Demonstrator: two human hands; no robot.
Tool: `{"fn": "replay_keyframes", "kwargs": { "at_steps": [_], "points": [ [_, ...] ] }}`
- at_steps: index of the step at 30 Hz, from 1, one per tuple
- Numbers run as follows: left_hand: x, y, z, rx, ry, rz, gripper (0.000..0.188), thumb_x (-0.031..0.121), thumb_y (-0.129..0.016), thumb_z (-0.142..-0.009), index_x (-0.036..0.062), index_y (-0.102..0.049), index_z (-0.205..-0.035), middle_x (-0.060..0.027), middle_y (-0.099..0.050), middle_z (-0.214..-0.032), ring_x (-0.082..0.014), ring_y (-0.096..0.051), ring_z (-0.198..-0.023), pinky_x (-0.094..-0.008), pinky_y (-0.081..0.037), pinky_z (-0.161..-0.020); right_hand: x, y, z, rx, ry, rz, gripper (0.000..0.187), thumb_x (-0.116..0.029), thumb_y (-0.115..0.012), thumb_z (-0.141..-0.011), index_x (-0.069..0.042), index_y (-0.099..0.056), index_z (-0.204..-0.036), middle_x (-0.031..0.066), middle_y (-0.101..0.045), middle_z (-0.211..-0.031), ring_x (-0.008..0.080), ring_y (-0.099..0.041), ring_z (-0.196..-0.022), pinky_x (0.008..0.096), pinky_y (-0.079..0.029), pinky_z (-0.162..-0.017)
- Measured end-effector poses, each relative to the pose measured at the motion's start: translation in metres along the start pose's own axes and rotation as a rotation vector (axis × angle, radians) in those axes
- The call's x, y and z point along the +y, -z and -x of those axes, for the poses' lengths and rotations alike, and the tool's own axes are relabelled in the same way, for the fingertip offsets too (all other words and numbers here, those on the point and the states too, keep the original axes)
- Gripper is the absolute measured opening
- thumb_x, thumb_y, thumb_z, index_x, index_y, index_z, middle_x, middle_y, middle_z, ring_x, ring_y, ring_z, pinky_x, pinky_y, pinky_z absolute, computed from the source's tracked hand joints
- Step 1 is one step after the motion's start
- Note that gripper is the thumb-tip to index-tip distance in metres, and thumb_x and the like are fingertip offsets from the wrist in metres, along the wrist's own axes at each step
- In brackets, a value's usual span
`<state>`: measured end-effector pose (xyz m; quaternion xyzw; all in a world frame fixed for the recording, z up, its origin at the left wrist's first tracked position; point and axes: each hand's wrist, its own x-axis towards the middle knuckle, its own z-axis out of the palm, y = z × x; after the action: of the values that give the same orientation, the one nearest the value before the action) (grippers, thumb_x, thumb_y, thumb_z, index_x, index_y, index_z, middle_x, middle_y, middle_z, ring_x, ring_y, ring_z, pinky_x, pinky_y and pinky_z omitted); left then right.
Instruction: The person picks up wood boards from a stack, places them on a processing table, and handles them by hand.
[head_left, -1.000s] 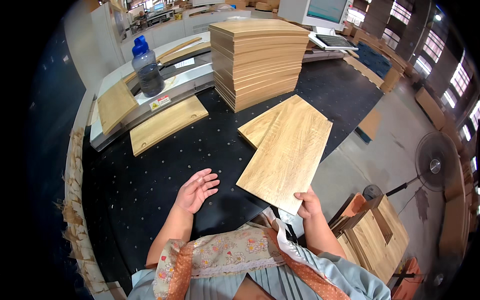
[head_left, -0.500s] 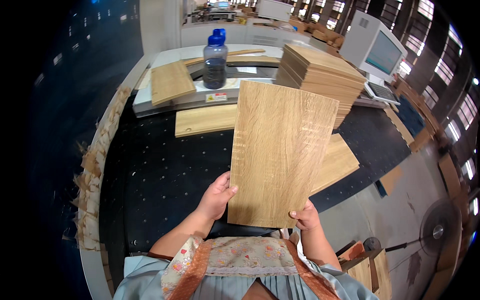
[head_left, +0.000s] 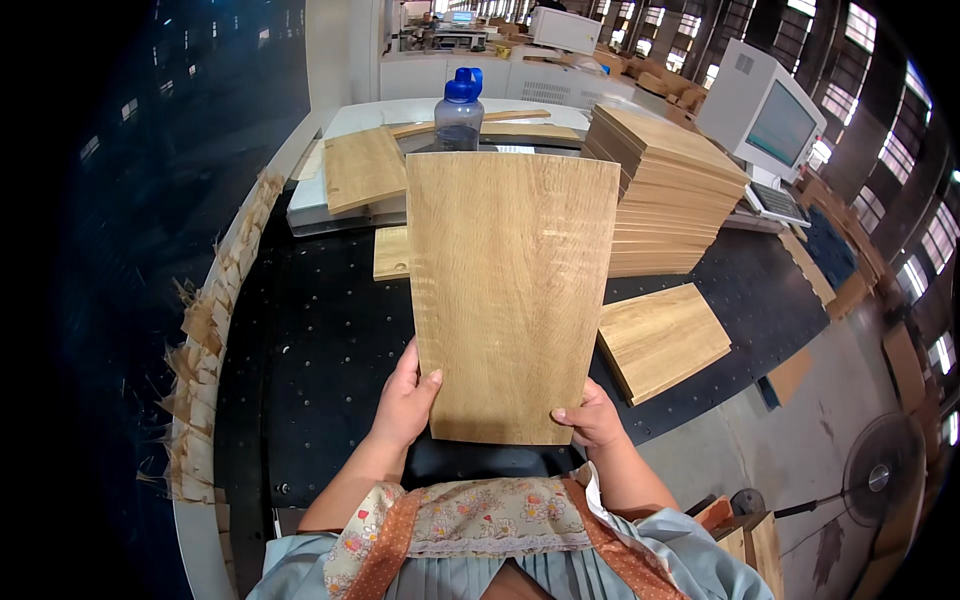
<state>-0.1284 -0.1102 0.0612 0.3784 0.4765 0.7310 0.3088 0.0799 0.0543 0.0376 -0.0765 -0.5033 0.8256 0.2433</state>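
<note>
A wood-grain board [head_left: 512, 300] is held up in front of me, its broad face toward me and its long sides running up and down. My left hand [head_left: 405, 400] is closed on its left edge near the bottom, thumb on the face. Lower on the right edge, my right hand [head_left: 592, 415] grips it the same way. Behind the board spreads a black work table [head_left: 320, 340] dotted with small pale studs. A short stack of boards [head_left: 665, 335] lies on the table to the right of my right hand.
A tall stack of boards [head_left: 670, 200] stands at the back right, near a monitor [head_left: 765, 110] and keyboard [head_left: 778, 203]. On the white ledge are a loose board [head_left: 362, 168] and a blue-capped bottle [head_left: 458, 115]. A fan [head_left: 880, 475] stands at the right.
The held board has shifted left and turned more upright, with both hands moving along. It now covers the bottle's lower part, while the short stack at right shows more fully.
</note>
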Motion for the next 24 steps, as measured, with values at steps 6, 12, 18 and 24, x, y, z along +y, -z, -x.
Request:
{"fn": "replay_keyframes", "kwargs": {
  "at_steps": [6, 12, 18, 24],
  "points": [
    [0.015, 0.003, 0.002, 0.046, 0.011, 0.075, 0.061, 0.008, -0.05, -0.087, -0.0024, -0.021, -0.139, -0.0127, -0.038, -0.137, -0.0205, -0.034, -0.128, -0.0334, -0.024, -0.106, 0.002, -0.011, -0.016, -0.013, -0.025, 0.008, 0.056, 0.001, -0.067, -0.069, 0.005, -0.049, -0.121, 0.0102, -0.056, -0.12, 0.0197, -0.051, -0.112, 0.0349, -0.037, -0.097],
    [0.017, 0.012, -0.006, 0.073, -0.061, 0.098, 0.056, 0.004, -0.048, -0.087, -0.0034, -0.024, -0.138, -0.0142, -0.038, -0.136, -0.0217, -0.036, -0.127, -0.0338, -0.025, -0.106, -0.004, -0.01, -0.036, -0.059, -0.002, 0.1, 0.058, -0.006, -0.072, -0.069, 0.002, -0.049, -0.122, 0.0076, -0.056, -0.116, 0.0177, -0.051, -0.109, 0.0331, -0.039, -0.094],
    [0.024, 0.017, -0.012, 0.302, 0.012, 0.257, 0.043, 0.001, -0.043, -0.087, -0.0041, -0.038, -0.129, -0.0151, -0.053, -0.122, -0.0219, -0.053, -0.111, -0.0339, -0.042, -0.095, -0.015, -0.029, -0.057, -0.137, -0.096, -0.271, 0.046, -0.016, -0.057, -0.087, 0.004, -0.042, -0.125, 0.0155, -0.055, -0.117, 0.0245, -0.057, -0.105, 0.0385, -0.048, -0.088],
    [0.03, 0.025, -0.01, 0.373, 0.039, 0.246, 0.044, 0.001, -0.044, -0.085, -0.0061, -0.038, -0.128, -0.018, -0.054, -0.12, -0.0243, -0.056, -0.107, -0.0354, -0.045, -0.092, -0.014, -0.041, -0.063, -0.052, -0.22, -0.491, 0.043, -0.027, -0.041, -0.096, 0.003, -0.041, -0.126, 0.0177, -0.053, -0.119, 0.0272, -0.058, -0.105, 0.0409, -0.051, -0.086]
  ]
}}
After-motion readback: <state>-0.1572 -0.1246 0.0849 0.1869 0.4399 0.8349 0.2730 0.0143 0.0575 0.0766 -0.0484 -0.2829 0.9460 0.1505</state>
